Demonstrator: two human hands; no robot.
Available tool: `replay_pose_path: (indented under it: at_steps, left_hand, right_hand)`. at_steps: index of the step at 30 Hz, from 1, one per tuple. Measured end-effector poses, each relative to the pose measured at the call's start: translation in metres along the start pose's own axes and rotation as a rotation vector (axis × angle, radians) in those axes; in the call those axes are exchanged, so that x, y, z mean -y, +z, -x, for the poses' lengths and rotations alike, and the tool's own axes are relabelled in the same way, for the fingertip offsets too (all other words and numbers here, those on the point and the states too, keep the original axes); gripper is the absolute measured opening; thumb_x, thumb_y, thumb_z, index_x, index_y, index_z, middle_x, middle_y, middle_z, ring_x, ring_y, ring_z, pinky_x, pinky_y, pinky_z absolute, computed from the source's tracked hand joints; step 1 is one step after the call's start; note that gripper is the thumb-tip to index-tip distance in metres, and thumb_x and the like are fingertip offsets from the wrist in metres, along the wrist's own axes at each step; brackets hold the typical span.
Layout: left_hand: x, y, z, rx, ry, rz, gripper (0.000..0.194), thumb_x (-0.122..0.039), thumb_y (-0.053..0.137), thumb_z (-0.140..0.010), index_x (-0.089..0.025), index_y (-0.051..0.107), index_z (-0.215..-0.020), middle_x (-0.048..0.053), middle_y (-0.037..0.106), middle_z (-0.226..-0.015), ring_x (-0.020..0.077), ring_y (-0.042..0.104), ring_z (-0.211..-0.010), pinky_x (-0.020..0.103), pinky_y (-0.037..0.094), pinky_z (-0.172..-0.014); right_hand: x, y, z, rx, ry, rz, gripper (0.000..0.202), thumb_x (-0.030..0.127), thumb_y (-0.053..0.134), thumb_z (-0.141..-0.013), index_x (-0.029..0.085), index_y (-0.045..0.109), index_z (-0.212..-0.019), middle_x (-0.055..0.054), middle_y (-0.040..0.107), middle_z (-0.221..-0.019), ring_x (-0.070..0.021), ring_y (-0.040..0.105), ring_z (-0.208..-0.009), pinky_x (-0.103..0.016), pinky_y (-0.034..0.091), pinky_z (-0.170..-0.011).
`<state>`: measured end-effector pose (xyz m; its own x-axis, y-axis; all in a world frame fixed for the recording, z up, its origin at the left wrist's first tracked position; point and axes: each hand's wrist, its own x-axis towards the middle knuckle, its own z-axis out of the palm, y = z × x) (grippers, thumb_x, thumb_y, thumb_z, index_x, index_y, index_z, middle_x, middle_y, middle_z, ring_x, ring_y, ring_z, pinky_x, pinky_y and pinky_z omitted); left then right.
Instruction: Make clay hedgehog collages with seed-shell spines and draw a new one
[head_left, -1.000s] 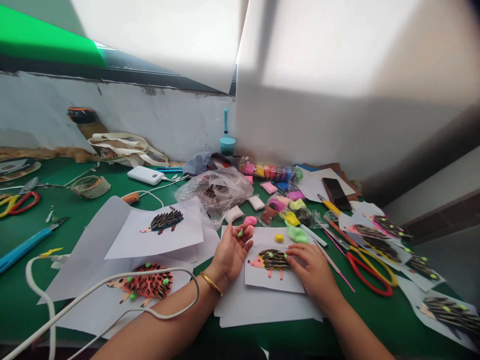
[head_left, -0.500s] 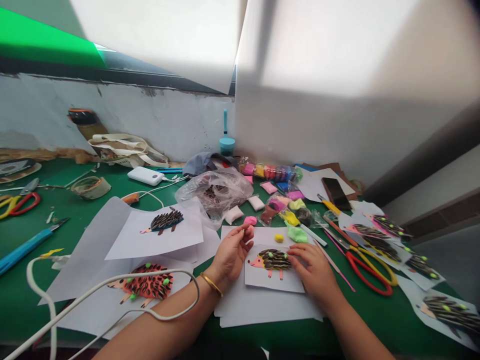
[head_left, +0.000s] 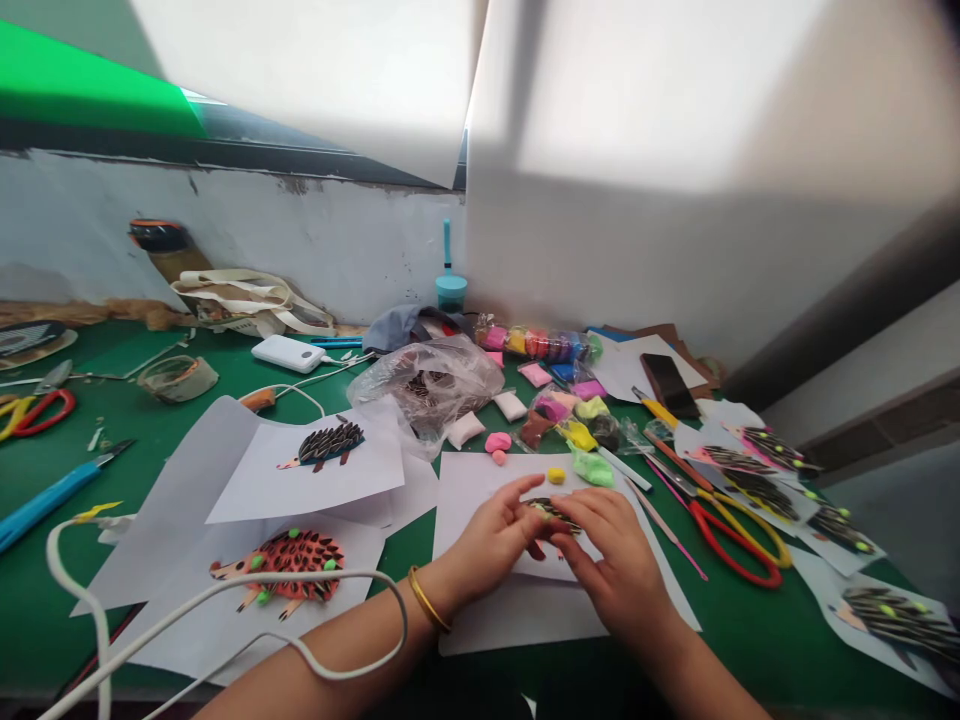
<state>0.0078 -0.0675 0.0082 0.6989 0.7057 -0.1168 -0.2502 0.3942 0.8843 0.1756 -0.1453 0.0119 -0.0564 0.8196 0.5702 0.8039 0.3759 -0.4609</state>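
My left hand point(head_left: 491, 545) and right hand point(head_left: 611, 555) meet over the small hedgehog card point(head_left: 559, 535), which lies on white paper point(head_left: 480, 480) at the near middle of the green table point(head_left: 750, 640). Left fingers point(head_left: 525, 515) are half curled, thumb and forefinger tips pinched close at the hedgehog's seed back; can't tell if a clay bit is between them. Right fingers point(head_left: 581, 520) are bent, tips pressing the card and the seeds, not closed round anything. Hands almost touching. Most of the card is hidden under both. Yellow clay ball point(head_left: 556, 475) just beyond, pink clay point(head_left: 498, 442) farther back. Red-yellow scissors point(head_left: 731, 535) lie to the right.
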Motion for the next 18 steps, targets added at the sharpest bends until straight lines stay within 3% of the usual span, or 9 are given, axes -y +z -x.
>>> replay_pose_path:
  at_steps: [4, 7, 11, 14, 18]
  left_hand:
    - [-0.001, 0.010, 0.009, 0.033, -0.062, 0.038, 0.052, -0.038, 0.070, -0.081, -0.017, 0.059, -0.126, 0.011, 0.068, -0.104, 0.0164, 0.066, -0.073, 0.030, 0.053, -0.069]
    - [-0.004, 0.012, 0.011, 0.067, -0.110, 0.070, 0.047, -0.041, 0.070, -0.081, -0.017, 0.062, -0.121, 0.012, 0.065, -0.112, 0.0189, 0.067, -0.085, 0.032, 0.053, -0.077]
    - [-0.007, 0.012, 0.010, 0.015, -0.140, 0.045, 0.031, -0.041, 0.072, -0.078, -0.014, 0.068, -0.091, 0.004, 0.065, -0.078, 0.0121, 0.061, -0.068, 0.024, 0.048, -0.067]
    - [-0.007, 0.015, 0.012, -0.041, -0.174, 0.072, 0.028, -0.039, 0.076, -0.074, -0.014, 0.065, -0.077, 0.001, 0.061, -0.065, 0.0096, 0.057, -0.060, 0.022, 0.045, -0.064]
    - [-0.006, 0.030, 0.018, 0.026, -0.251, 0.136, 0.026, -0.026, 0.081, -0.067, -0.014, 0.071, -0.087, 0.005, 0.067, -0.082, 0.0142, 0.062, -0.074, 0.027, 0.047, -0.074]
  right_hand:
    - [0.009, 0.000, -0.005, -0.002, -0.010, -0.044, 0.014, 0.022, 0.059, -0.088, 0.028, 0.070, -0.095, -0.005, 0.070, -0.097, -0.0255, 0.061, -0.098, -0.046, 0.049, -0.088]
    - [0.010, -0.002, -0.005, -0.035, -0.008, -0.055, 0.012, 0.023, 0.060, -0.088, 0.028, 0.069, -0.095, -0.005, 0.070, -0.095, -0.0253, 0.061, -0.096, -0.046, 0.049, -0.087]
    - [0.012, -0.005, -0.003, -0.044, -0.018, -0.028, 0.013, 0.023, 0.062, -0.088, 0.028, 0.068, -0.098, -0.006, 0.069, -0.097, -0.0267, 0.059, -0.099, -0.048, 0.047, -0.089]
    - [0.016, -0.008, -0.003, -0.058, -0.046, -0.003, 0.023, 0.028, 0.058, -0.090, 0.028, 0.063, -0.112, -0.008, 0.067, -0.107, -0.0297, 0.056, -0.109, -0.052, 0.045, -0.094]
    - [0.022, -0.011, -0.010, -0.087, -0.106, 0.035, 0.049, 0.043, 0.038, -0.097, 0.026, 0.039, -0.143, -0.013, 0.050, -0.139, -0.0362, 0.039, -0.134, -0.061, 0.034, -0.106]
